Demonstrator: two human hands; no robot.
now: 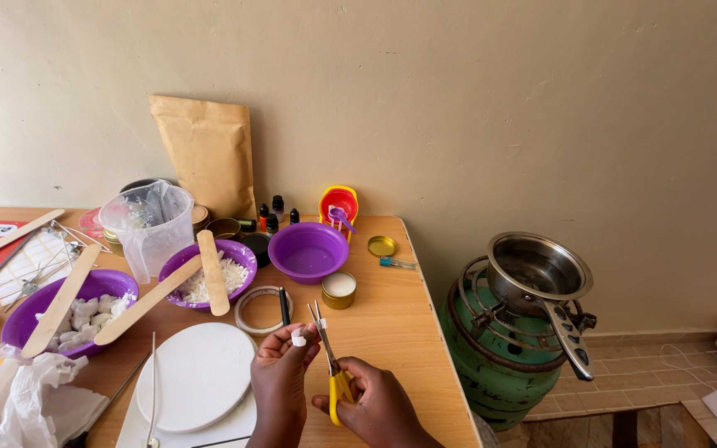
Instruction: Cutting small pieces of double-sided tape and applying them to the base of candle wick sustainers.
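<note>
Left hand point(280, 365) pinches a small white tab point(298, 338) in its grip, low on the counter point(392, 323). At its 3 o'clock, the right hand point(375, 402) clenches yellow-handled scissors point(329, 365), their thin silver blades slightly parted beside the tab.

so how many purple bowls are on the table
3. A left bowl holds white chunks, a middle bowl holds white flakes, and an empty bowl sits right of those. Clutter at the back could hide another.
</note>
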